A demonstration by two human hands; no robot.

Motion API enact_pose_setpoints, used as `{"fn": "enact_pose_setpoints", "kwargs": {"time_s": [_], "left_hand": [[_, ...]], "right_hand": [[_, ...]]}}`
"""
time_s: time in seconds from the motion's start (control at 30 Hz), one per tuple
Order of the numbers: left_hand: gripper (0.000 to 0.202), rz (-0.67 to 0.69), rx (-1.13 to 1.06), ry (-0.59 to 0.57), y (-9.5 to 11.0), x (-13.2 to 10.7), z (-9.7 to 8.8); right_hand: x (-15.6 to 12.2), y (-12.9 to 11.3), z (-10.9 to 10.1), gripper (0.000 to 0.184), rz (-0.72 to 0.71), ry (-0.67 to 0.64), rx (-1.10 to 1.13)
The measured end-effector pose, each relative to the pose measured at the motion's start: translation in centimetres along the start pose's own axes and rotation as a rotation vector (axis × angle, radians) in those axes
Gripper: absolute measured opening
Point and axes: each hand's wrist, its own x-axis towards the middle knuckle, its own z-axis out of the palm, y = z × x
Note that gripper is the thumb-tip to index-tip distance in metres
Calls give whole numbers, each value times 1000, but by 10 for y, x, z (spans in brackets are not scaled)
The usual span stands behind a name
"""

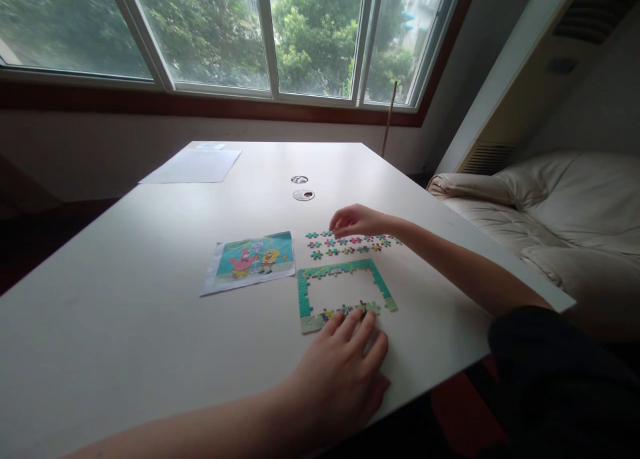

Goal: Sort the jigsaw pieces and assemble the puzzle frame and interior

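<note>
A jigsaw puzzle frame (345,289) with only its teal border joined lies on the white table (150,272). My left hand (345,369) rests flat by its near edge, fingers stretched onto the bottom border pieces. Beyond the frame, several loose puzzle pieces (350,244) lie spread in rows. My right hand (353,220) hovers over their left end, fingers curled in a pinch on a piece I cannot make out. A cartoon reference picture (250,260) lies to the left of the frame.
A sheet of paper (193,164) lies at the table's far left. Two round cable ports (303,187) sit in the table's middle. A cream sofa (565,206) stands to the right, windows behind.
</note>
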Motion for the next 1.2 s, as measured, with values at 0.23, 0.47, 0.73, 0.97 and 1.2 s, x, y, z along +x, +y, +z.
{"fn": "enact_pose_setpoints", "kwargs": {"time_s": [0.23, 0.47, 0.73, 0.97, 1.2], "left_hand": [[39, 16, 8, 5, 1, 1, 2], [36, 50, 18, 16, -1, 2, 5], [36, 44, 26, 40, 0, 1, 8], [36, 37, 25, 43, 1, 2, 8], [36, 27, 17, 28, 1, 1, 9]], "right_hand": [[-89, -28, 20, 26, 18, -179, -90], [-114, -26, 34, 29, 47, -139, -87], [-115, -29, 40, 23, 45, -100, -189], [-114, -27, 42, 20, 3, -82, -270], [-120, -27, 33, 22, -15, -69, -322]]}}
